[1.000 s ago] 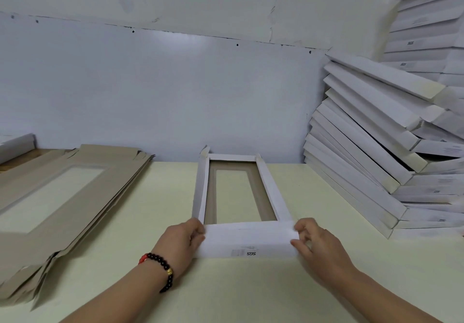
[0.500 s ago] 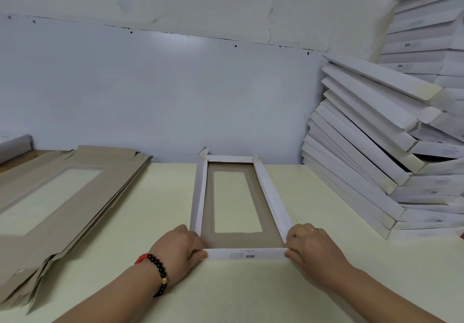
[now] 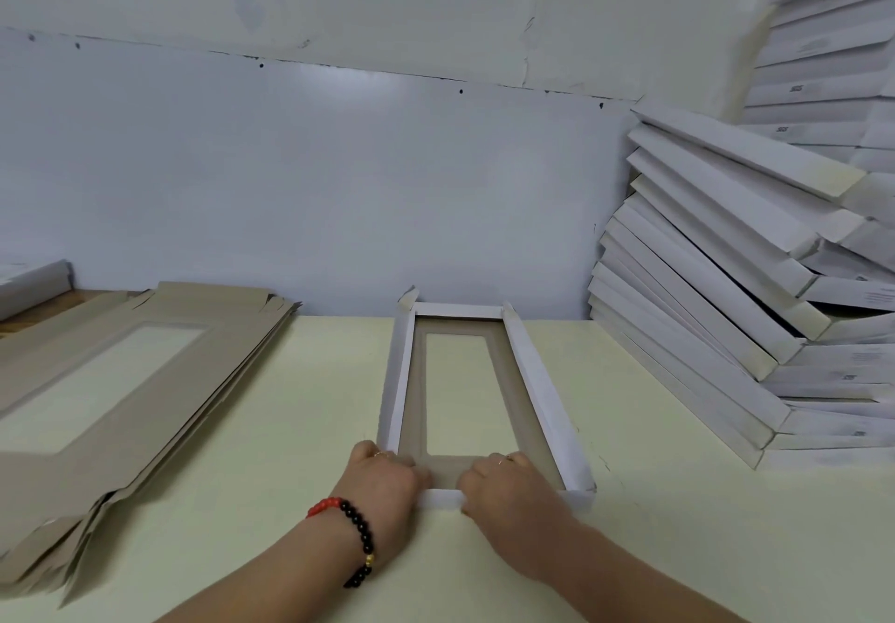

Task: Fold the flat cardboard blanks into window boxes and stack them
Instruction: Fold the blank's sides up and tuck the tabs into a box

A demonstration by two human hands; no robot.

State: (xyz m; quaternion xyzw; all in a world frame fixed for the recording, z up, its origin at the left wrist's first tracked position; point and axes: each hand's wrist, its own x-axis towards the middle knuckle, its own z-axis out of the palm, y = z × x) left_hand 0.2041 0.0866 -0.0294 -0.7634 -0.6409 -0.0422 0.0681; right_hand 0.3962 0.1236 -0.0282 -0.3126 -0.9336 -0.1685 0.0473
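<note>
Hands have closed in on each other since half a second ago: your left hand and right hand then sat at the two near corners of the window box, and now they lie side by side over the middle of its near wall. Your left grip has its fingers curled over that wall onto the brown inside; your right grip does the same, its fingers folded over the edge, so both hold the near wall. That wall, which showed a printed white face a second ago, now shows only a narrow white strip between your hands. The box lies flat on the pale worktop, window facing up, between the flat blanks on your left and the leaning stack of folded boxes on your right. A beaded bracelet circles your left wrist.
</note>
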